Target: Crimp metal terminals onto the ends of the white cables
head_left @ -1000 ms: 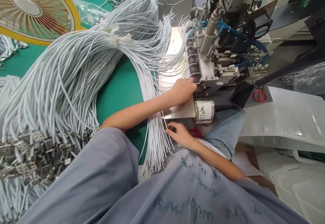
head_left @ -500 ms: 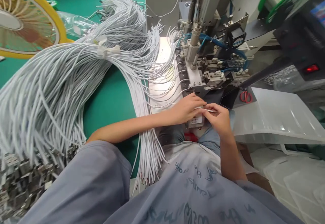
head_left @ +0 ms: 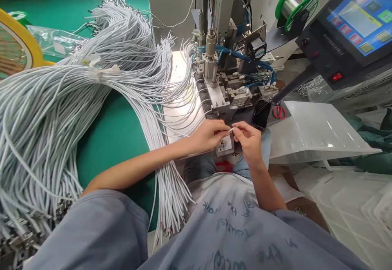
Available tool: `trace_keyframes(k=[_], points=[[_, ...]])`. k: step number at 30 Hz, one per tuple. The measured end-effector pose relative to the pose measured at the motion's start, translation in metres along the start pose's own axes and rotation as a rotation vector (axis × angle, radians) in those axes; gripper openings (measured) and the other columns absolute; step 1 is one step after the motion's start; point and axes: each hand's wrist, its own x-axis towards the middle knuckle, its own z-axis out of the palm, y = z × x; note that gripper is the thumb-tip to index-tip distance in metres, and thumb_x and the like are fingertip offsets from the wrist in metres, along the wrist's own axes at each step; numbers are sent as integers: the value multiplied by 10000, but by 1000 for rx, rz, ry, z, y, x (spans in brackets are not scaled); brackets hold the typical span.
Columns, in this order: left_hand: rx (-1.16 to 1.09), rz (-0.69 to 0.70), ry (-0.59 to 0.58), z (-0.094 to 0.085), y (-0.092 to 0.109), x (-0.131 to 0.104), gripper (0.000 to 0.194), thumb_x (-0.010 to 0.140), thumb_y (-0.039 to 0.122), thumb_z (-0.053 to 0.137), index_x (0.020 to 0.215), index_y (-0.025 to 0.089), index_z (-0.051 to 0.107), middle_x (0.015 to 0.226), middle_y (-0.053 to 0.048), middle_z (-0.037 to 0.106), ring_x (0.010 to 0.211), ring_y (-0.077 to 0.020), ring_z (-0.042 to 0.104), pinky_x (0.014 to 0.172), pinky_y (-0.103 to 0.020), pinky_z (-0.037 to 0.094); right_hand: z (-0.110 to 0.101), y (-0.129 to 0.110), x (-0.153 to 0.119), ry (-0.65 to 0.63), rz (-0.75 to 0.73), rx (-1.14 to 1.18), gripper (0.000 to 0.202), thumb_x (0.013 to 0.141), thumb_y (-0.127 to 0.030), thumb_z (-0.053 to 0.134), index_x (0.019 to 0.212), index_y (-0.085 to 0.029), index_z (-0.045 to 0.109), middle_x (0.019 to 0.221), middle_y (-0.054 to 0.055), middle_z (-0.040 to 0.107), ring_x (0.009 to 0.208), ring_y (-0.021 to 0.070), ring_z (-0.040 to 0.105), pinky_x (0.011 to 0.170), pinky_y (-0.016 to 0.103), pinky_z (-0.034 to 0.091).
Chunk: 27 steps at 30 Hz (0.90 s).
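My left hand (head_left: 210,134) and my right hand (head_left: 249,139) meet just in front of the machine (head_left: 216,94). Between their fingertips runs the end of a thin white cable (head_left: 233,128). The left fingers are closed on it, and the right thumb and fingers pinch it close to its tip. Other white cables (head_left: 186,107) lead in a row into the machine's near side. A large bundle of white cables (head_left: 122,84), tied with a pale band (head_left: 101,73), drapes over the green mat (head_left: 110,139) beside my left arm.
A control screen (head_left: 358,21) juts in at upper right, below it red-handled scissors (head_left: 279,112) and a dark phone (head_left: 261,114). A wire spool (head_left: 292,7) hangs behind. At far left stands a yellow-rimmed fan (head_left: 30,29). A translucent plastic sheet (head_left: 324,129) lies at right.
The view has turned to the right, bringing the control screen further in. My right hand has drawn a little away from the left, and the cable end now shows between the fingertips.
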Motion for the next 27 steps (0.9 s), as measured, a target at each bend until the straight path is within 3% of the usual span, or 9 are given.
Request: trace_keyframes(k=[5,9,14,18,22,25,27], points=[[140,77,-8,0,-4,-1,246,847,115,454,876,143,696,689,-29,605,601,-94,519,544,-200,371,-8,-12,4,-80,-34,-227,128,741,-278,639,714,-178,713,658,5,624,601,111,530,531,238,418],[272,162,18,1,-6,-3,268,830,104,436,848,135,702,655,-35,582,580,-107,497,521,-225,347,-12,-16,8,-110,-1,-370,142,710,-275,641,664,-160,711,545,-15,557,490,85,422,450,230,335],[131,82,57,0,-5,-1,178,816,148,525,751,158,690,596,1,549,548,-84,481,512,-205,349,-6,-6,7,-84,-7,-232,148,707,-298,650,699,-170,724,567,-6,563,537,106,466,492,245,369],[86,59,90,2,-3,-2,134,823,169,562,748,159,672,583,21,524,526,-66,457,501,-189,342,8,1,-2,51,-47,-195,185,749,-326,621,745,-170,718,596,-2,555,539,111,467,492,250,373],[429,205,119,4,-6,-6,214,880,145,462,738,136,622,623,-14,510,587,-111,450,534,-236,340,17,0,-8,196,-252,-516,211,814,-304,560,765,-170,717,517,-22,425,495,110,371,494,270,333],[777,374,63,1,-9,-6,259,886,81,384,716,134,573,648,-42,497,623,-149,433,563,-281,337,15,-5,-5,150,-354,-705,239,829,-266,529,676,-170,685,491,-37,343,484,108,321,507,282,306],[900,450,17,-2,-11,-5,272,886,55,365,720,135,564,659,-49,498,636,-158,429,572,-292,338,10,-9,0,80,-324,-708,245,816,-251,535,618,-167,652,490,-42,333,481,100,310,504,277,291]])
